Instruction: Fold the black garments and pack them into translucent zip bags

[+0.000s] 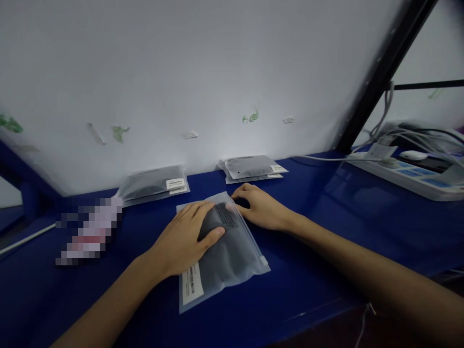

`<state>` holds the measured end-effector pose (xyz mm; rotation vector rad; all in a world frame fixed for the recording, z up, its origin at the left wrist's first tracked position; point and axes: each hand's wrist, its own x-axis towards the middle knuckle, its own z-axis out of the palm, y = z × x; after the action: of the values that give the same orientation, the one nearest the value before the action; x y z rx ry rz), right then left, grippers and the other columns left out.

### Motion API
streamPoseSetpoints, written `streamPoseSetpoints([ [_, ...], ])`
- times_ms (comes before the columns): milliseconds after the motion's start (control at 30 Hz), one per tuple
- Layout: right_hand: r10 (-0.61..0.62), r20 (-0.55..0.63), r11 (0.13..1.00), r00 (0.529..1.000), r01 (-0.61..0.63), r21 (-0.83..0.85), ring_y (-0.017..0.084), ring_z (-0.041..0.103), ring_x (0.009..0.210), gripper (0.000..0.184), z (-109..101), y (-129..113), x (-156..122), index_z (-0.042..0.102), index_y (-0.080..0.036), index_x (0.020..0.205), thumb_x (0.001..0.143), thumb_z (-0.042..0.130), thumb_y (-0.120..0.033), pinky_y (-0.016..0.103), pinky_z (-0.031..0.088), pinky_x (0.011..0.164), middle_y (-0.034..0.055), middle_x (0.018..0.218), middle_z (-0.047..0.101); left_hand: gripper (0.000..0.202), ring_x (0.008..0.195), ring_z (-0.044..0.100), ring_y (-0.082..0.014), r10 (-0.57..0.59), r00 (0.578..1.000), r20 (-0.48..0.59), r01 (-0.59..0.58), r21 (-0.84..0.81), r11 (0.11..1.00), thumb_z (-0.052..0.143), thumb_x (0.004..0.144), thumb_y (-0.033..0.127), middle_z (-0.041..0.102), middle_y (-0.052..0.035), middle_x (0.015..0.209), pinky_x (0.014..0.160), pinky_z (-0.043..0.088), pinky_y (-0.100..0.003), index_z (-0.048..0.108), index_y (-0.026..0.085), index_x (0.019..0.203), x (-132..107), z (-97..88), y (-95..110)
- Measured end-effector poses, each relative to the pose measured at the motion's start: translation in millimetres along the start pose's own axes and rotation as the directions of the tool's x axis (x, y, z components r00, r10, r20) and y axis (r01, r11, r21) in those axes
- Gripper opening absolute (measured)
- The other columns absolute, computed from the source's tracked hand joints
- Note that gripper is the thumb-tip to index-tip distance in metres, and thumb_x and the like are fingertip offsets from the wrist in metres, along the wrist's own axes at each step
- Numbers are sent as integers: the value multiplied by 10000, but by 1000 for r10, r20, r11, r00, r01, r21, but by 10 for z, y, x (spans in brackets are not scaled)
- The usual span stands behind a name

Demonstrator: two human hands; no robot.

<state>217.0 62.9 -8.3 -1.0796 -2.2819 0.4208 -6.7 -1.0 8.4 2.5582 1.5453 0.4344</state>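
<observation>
A frosted zip bag (232, 256) with dark contents lies on the blue table in front of me. It bears printed text near its top and a white barcode label at its lower left. My left hand (188, 237) rests flat on the bag's left side, thumb and fingers apart. At the bag's top right corner, my right hand (259, 205) has its fingers curled, with thumb and forefinger closed on the zip edge. The white slider (264, 260) sits at the lower right end of the zip.
Behind the bag, by the white wall, lie two stacks of similar bags, a left stack (152, 182) and a right stack (250, 167). A power strip (409, 174) with tangled cables stands at right. A blurred-out item (94, 229) lies at left.
</observation>
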Motion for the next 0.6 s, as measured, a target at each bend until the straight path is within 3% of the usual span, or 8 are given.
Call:
streamPoseSetpoints([
  [100,57,-14,998,998,-56,25,243,592,1043,264,30,3,4,731,-209,829,882,599,-432,402,462,942,84,985,688,529,1322,458,-296,-2,1000,-5,2,-14,1000,393,964,548,507,-93,1435,1075,394,-525,426,245,1397,3,17,38],
  [233,149,-17,987,989,-148,58,250,591,1048,275,72,-18,-6,727,-199,727,826,658,-446,388,485,929,107,1070,653,524,1343,439,-291,11,1000,-22,-11,-20,1000,327,993,515,481,-109,1457,1085,388,-513,396,217,1419,15,70,90],
  [367,118,12,991,993,-118,65,256,570,1087,189,69,-55,-13,736,-200,729,794,694,-372,376,477,950,104,1061,660,572,1377,399,-303,-29,1000,-12,28,-17,999,267,1004,519,411,-137,1511,1087,386,-517,325,187,1466,22,115,140],
  [600,233,-198,935,952,-275,-223,285,578,1099,253,-164,188,-5,707,-203,631,809,628,-365,400,448,969,114,1019,673,620,1439,294,-317,-126,992,-20,127,78,989,229,1007,529,330,-159,1561,1131,317,-538,275,154,1498,27,196,142],
])
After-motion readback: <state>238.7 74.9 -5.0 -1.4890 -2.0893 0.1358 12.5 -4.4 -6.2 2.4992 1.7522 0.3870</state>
